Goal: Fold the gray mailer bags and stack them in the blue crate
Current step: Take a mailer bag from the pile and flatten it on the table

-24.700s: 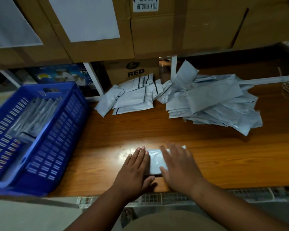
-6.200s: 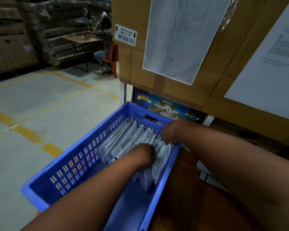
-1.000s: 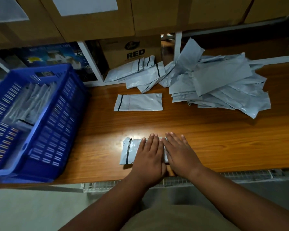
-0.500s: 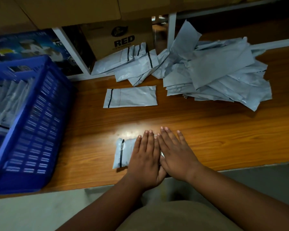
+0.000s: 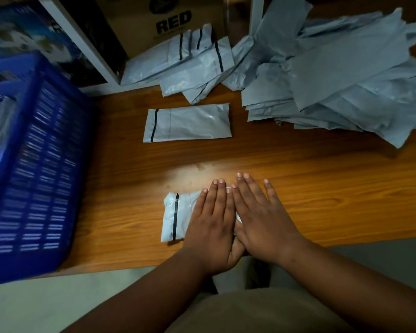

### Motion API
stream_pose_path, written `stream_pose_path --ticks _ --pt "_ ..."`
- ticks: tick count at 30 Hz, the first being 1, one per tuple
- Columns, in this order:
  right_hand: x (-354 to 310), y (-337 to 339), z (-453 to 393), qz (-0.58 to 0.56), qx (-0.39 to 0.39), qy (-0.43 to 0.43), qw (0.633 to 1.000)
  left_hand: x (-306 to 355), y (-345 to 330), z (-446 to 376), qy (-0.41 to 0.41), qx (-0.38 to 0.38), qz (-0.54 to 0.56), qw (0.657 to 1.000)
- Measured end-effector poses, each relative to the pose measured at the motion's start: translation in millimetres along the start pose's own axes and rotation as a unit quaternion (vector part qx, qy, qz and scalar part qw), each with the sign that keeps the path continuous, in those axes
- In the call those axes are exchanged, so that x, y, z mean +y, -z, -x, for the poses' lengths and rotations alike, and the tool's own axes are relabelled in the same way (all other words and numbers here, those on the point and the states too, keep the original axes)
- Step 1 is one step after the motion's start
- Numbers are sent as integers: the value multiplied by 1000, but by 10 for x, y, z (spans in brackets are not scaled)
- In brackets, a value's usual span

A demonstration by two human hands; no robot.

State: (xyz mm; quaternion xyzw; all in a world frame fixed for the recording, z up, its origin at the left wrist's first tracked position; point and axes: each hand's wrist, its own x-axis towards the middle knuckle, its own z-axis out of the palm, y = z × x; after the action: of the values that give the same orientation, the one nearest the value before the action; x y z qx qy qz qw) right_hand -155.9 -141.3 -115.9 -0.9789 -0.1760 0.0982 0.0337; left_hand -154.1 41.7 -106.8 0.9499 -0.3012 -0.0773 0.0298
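A folded gray mailer bag (image 5: 175, 216) is pressed flat near the front edge of the wooden worktop (image 5: 322, 188) by both hands. The left hand (image 5: 214, 224) is laid palm down on the bag with its fingers straight and close together; the right hand (image 5: 262, 217) is laid flat just beside it, fingers straight and slightly spread, with the two hands touching along their inner edges. Nothing is gripped or pinched by either hand. Only the bag's left end, marked by a black strip, is left uncovered.

A second mailer bag (image 5: 187, 122), lying flat, is seen farther back on the worktop, well apart from the hands. Behind it a small heap of mailer bags (image 5: 192, 63) is leaned against a cardboard box (image 5: 168, 18) printed with "RED". A larger loose pile of gray bags (image 5: 341, 75) is spread over the back right of the worktop.

The blue crate (image 5: 39, 164) is set at the left edge of the worktop; gray bags are dimly seen inside it, blurred.
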Motion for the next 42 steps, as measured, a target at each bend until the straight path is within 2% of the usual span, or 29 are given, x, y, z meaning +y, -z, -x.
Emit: stream_pose_path --ticks 9,13,16,19,26,42 --pt "-29 82 13 -15 -15 -9 1000 -24 61 52 -24 30 42 998" --pt "-51 258 11 -58 29 -24 998 -53 183 81 -36 66 76 994" --pt "-163 422 -28 -62 58 9 996 -130 318 115 -2 81 50 995" --pt "-305 372 -137 -74 47 24 996 -261 282 126 34 62 43 997" --pt "-364 84 -267 -54 36 15 998 -352 72 140 46 50 29 997" --pt "-338 76 -335 4 0 6 1000 -463 4 75 33 24 61 997"
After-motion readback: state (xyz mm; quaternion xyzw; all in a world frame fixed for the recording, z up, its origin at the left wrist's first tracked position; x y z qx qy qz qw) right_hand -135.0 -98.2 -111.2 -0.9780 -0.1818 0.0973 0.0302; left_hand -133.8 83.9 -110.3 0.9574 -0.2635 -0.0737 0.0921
